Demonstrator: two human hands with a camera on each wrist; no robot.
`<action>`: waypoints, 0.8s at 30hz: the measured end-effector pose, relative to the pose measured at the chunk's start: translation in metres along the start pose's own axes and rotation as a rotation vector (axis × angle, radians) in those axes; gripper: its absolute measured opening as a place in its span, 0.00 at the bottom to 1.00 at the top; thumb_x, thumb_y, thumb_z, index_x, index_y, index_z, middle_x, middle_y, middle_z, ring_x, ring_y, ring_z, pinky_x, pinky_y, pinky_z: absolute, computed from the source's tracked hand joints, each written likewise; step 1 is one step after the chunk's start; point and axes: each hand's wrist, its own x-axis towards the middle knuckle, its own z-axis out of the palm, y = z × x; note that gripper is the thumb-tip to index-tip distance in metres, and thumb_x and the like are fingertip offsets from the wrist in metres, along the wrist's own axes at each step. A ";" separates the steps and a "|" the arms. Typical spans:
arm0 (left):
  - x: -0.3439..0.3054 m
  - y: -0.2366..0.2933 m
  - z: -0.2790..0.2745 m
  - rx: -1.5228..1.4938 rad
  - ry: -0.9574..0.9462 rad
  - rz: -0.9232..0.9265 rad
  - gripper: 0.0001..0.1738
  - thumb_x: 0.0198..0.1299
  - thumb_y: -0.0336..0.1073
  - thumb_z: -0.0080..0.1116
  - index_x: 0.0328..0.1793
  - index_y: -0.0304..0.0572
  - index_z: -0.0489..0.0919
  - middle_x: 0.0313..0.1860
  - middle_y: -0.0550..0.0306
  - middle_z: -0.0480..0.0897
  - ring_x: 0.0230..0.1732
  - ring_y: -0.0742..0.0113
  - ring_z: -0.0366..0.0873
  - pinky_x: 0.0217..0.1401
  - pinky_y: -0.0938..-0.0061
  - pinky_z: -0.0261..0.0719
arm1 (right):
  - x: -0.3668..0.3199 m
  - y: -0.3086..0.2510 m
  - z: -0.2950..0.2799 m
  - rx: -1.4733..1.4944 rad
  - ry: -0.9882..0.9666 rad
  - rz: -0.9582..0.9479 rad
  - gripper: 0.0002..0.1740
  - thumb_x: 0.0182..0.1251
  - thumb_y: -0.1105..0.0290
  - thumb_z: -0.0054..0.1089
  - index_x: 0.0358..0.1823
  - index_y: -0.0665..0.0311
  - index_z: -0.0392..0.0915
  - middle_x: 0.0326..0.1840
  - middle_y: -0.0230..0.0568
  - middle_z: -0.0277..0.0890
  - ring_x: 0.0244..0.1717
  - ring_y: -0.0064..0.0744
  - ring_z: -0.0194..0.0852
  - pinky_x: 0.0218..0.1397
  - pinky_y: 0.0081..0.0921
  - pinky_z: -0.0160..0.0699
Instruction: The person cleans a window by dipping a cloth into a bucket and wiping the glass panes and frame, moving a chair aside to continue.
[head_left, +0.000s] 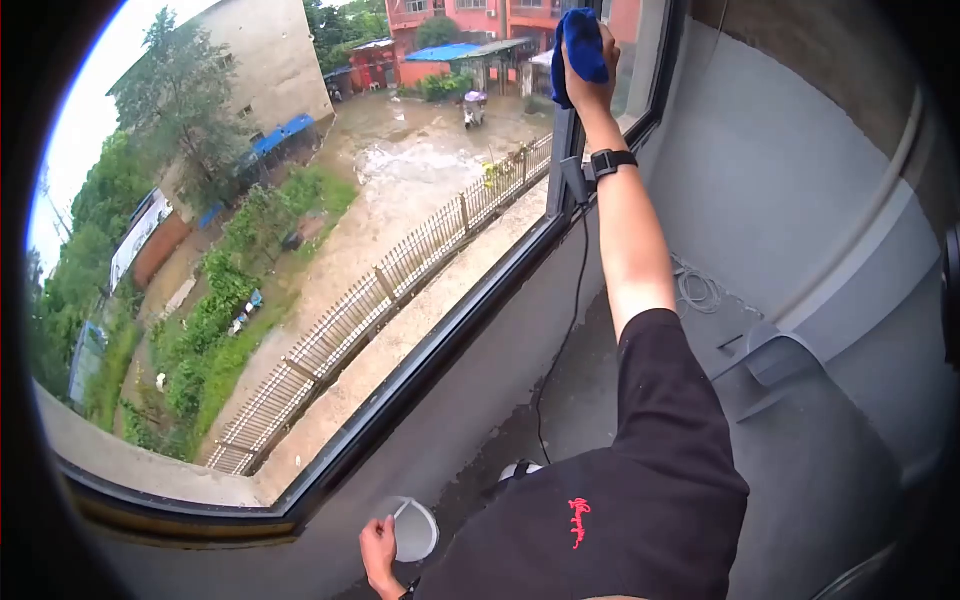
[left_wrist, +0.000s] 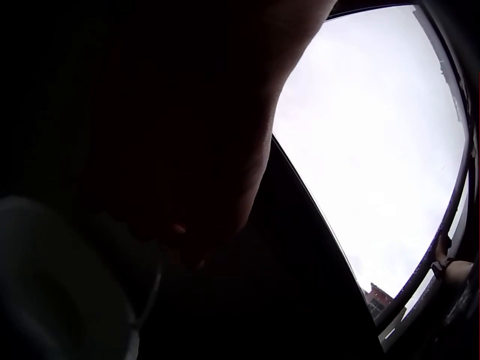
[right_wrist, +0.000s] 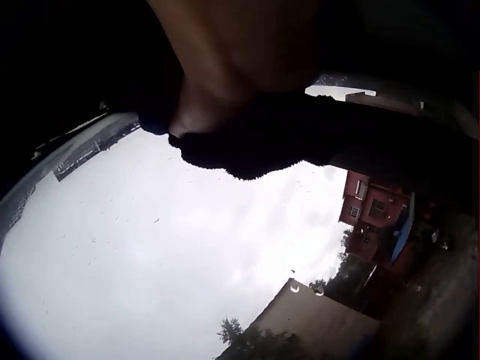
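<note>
My right hand [head_left: 598,88] is raised at the upper right of the head view. It grips a blue cloth [head_left: 584,48] against the dark upright of the window frame [head_left: 564,135]. In the right wrist view the cloth [right_wrist: 251,154] is a dark fuzzy-edged shape below the fingers, set against bright sky. Low down, at the bottom of the head view, my left hand [head_left: 378,552] holds a pale bucket [head_left: 418,532] by its thin handle. The left wrist view is very dark; the bucket [left_wrist: 60,285] and its handle [left_wrist: 154,292] show faintly beside the fingers.
The window's lower frame [head_left: 400,375] runs diagonally below the glass. A black cable [head_left: 572,330] hangs from the right wrist device toward the floor. On the right lie a coil of pale wire [head_left: 698,290] and a grey sheet-covered shape [head_left: 810,420]. Outside is a railing [head_left: 380,285].
</note>
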 end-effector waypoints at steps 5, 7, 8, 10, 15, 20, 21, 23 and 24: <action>0.004 0.000 -0.001 0.029 -0.013 0.037 0.23 0.68 0.44 0.65 0.32 0.25 0.79 0.25 0.34 0.80 0.27 0.43 0.78 0.37 0.56 0.76 | 0.005 -0.008 0.018 0.173 0.068 0.327 0.36 0.60 0.57 0.78 0.68 0.57 0.72 0.65 0.46 0.76 0.63 0.58 0.72 0.69 0.53 0.69; 0.004 -0.005 -0.003 0.054 -0.017 0.048 0.23 0.67 0.44 0.66 0.32 0.25 0.79 0.25 0.33 0.81 0.27 0.42 0.79 0.37 0.56 0.76 | 0.018 -0.040 0.006 0.251 0.066 0.362 0.36 0.57 0.57 0.79 0.66 0.56 0.73 0.64 0.46 0.77 0.62 0.55 0.72 0.67 0.51 0.70; 0.003 -0.009 -0.004 0.038 -0.015 0.059 0.23 0.67 0.44 0.66 0.32 0.25 0.79 0.25 0.33 0.80 0.27 0.42 0.79 0.37 0.56 0.76 | 0.028 -0.066 -0.003 0.305 0.087 0.341 0.36 0.56 0.58 0.79 0.65 0.56 0.73 0.64 0.46 0.77 0.61 0.54 0.73 0.67 0.50 0.71; 0.000 -0.009 -0.007 0.020 -0.010 0.070 0.24 0.67 0.44 0.66 0.31 0.25 0.79 0.25 0.33 0.80 0.27 0.42 0.78 0.37 0.56 0.76 | 0.051 -0.111 -0.009 0.443 0.182 0.083 0.36 0.53 0.60 0.81 0.63 0.56 0.75 0.62 0.44 0.78 0.60 0.52 0.73 0.65 0.48 0.72; -0.010 -0.024 -0.016 -0.002 0.006 0.059 0.23 0.67 0.44 0.66 0.32 0.26 0.78 0.24 0.34 0.79 0.26 0.42 0.76 0.37 0.55 0.76 | 0.100 -0.299 -0.084 0.499 0.164 -0.032 0.42 0.59 0.58 0.76 0.74 0.59 0.69 0.66 0.45 0.76 0.59 0.48 0.74 0.63 0.45 0.78; -0.025 -0.056 -0.023 0.020 0.025 0.026 0.22 0.68 0.45 0.66 0.34 0.28 0.79 0.26 0.37 0.80 0.28 0.46 0.78 0.38 0.57 0.76 | 0.101 -0.478 -0.084 0.709 0.211 0.013 0.36 0.46 0.43 0.74 0.60 0.41 0.79 0.52 0.47 0.70 0.54 0.55 0.69 0.56 0.58 0.70; -0.024 -0.060 -0.023 0.060 -0.006 -0.002 0.21 0.69 0.46 0.65 0.38 0.30 0.81 0.30 0.39 0.83 0.30 0.48 0.80 0.40 0.59 0.78 | 0.096 -0.503 -0.097 0.732 0.092 -0.064 0.31 0.51 0.44 0.72 0.58 0.39 0.80 0.56 0.52 0.72 0.58 0.59 0.69 0.55 0.62 0.72; -0.040 -0.039 -0.037 0.069 -0.010 0.063 0.22 0.72 0.47 0.61 0.43 0.29 0.82 0.35 0.33 0.84 0.35 0.39 0.81 0.42 0.55 0.78 | 0.080 -0.571 -0.116 0.747 0.073 -0.136 0.23 0.56 0.43 0.66 0.54 0.35 0.82 0.58 0.57 0.74 0.60 0.63 0.72 0.53 0.68 0.74; -0.046 -0.033 -0.043 0.078 -0.009 0.115 0.23 0.75 0.48 0.56 0.48 0.29 0.82 0.41 0.28 0.85 0.41 0.31 0.82 0.45 0.50 0.78 | 0.069 -0.608 -0.125 0.751 0.134 -0.127 0.23 0.56 0.45 0.66 0.55 0.35 0.81 0.58 0.56 0.74 0.59 0.62 0.72 0.53 0.66 0.74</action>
